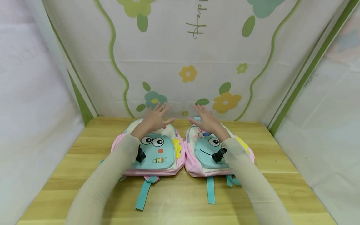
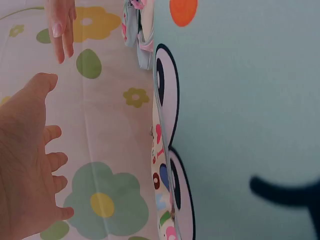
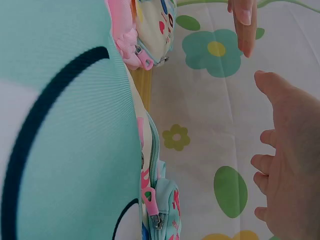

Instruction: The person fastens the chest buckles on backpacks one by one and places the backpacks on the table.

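Observation:
Two children's backpacks in pink, cream and light blue lie side by side on the table, their cartoon-face pockets facing up. My left hand (image 1: 155, 118) is over the top end of the left backpack (image 1: 163, 156), fingers spread and holding nothing. Over the top end of the right backpack (image 1: 203, 156) is my right hand (image 1: 206, 120), its fingers also extended with nothing in them. In the left wrist view the left hand (image 2: 25, 150) stands apart from the blue pocket (image 2: 250, 100). The right wrist view shows the right hand (image 3: 295, 155) apart from the bag's pink zipper pull (image 3: 149, 200).
Teal straps (image 1: 143, 195) trail from the bags toward the front of the wooden table (image 1: 174, 203). A white cloth with printed flowers (image 1: 188, 74) hangs behind the table, and pale cloth walls (image 1: 33, 93) stand at both sides. A small black device is on each wrist.

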Available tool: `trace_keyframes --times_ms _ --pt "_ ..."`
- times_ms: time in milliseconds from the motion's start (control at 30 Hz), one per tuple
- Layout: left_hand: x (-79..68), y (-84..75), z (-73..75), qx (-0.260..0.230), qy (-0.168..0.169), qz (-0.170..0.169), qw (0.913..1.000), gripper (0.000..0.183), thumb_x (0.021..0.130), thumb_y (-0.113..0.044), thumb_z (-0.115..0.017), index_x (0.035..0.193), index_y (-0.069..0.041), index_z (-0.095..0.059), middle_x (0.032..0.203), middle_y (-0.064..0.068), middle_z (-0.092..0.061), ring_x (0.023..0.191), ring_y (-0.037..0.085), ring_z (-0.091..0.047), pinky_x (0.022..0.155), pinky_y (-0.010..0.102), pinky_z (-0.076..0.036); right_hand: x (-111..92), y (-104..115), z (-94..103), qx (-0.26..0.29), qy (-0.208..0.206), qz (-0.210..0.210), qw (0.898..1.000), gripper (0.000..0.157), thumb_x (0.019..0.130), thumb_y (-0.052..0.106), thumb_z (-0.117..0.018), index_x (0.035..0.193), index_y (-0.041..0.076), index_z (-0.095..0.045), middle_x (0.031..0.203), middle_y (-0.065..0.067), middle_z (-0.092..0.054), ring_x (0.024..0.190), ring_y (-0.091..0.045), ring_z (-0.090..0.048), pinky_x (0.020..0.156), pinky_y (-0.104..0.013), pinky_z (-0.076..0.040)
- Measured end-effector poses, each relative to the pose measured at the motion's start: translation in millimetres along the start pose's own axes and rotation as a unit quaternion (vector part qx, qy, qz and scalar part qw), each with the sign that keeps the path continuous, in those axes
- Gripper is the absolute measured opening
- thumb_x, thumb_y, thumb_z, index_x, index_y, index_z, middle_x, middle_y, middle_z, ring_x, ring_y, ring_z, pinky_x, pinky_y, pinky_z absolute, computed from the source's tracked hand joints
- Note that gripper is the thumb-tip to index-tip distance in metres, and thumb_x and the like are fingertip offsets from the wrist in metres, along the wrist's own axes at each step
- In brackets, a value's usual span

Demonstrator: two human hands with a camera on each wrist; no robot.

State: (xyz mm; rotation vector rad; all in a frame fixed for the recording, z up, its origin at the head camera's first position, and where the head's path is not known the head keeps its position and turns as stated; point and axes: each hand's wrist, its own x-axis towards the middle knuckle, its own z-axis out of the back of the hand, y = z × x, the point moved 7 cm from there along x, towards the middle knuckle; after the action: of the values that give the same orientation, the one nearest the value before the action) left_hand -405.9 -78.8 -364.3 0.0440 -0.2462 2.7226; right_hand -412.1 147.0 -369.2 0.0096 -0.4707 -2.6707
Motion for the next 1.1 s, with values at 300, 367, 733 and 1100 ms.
trace_keyframes --times_ms 300,367,733,1100 --pt "-19.5 17.7 17.3 -0.035 0.001 -0.004 0.9994 0.080 0.102 -0.061 -0.046 0.165 -0.021 -0.019 0.172 0.012 -0.009 0.159 0.038 -0.003 0.123 0.069 -0.005 -1 14 7.8 -0.002 -0.005 0.022 1.000 0.085 0.100 0.068 -0.043 0.166 0.025 -0.009 0.173 -0.005 -0.013 0.160 -0.033 -0.003 0.125 -0.064 0.003" --pt "-24.1 23.1 19.7 -0.038 0.000 -0.002 0.9993 0.080 0.101 -0.061 -0.047 0.165 -0.021 -0.019 0.172 0.012 -0.010 0.159 0.039 -0.004 0.123 0.069 -0.005 -3 18 9.0 0.005 -0.003 0.027 1.000 0.086 0.100 0.068 -0.043 0.166 0.024 -0.010 0.173 -0.004 -0.013 0.160 -0.032 -0.003 0.125 -0.065 0.002" --pt "-51.7 61.1 26.0 -0.067 0.012 0.013 0.9976 0.080 0.101 -0.056 -0.052 0.164 -0.015 -0.023 0.170 0.019 -0.015 0.156 0.046 -0.009 0.121 0.071 -0.004 -10 40 9.7 0.030 -0.002 0.064 0.997 0.083 0.100 0.063 -0.048 0.165 0.023 -0.015 0.172 -0.005 -0.017 0.159 -0.030 -0.011 0.125 -0.065 -0.002" --pt "-81.6 99.3 19.7 -0.169 0.002 0.008 0.9855 0.077 0.104 -0.048 -0.054 0.163 -0.010 -0.024 0.167 0.021 -0.024 0.154 0.046 -0.021 0.120 0.068 -0.020 -29 53 -8.0 0.050 0.028 0.078 0.995 0.084 0.098 0.065 -0.051 0.165 0.028 -0.014 0.173 0.000 -0.013 0.160 -0.027 -0.003 0.126 -0.063 -0.006"
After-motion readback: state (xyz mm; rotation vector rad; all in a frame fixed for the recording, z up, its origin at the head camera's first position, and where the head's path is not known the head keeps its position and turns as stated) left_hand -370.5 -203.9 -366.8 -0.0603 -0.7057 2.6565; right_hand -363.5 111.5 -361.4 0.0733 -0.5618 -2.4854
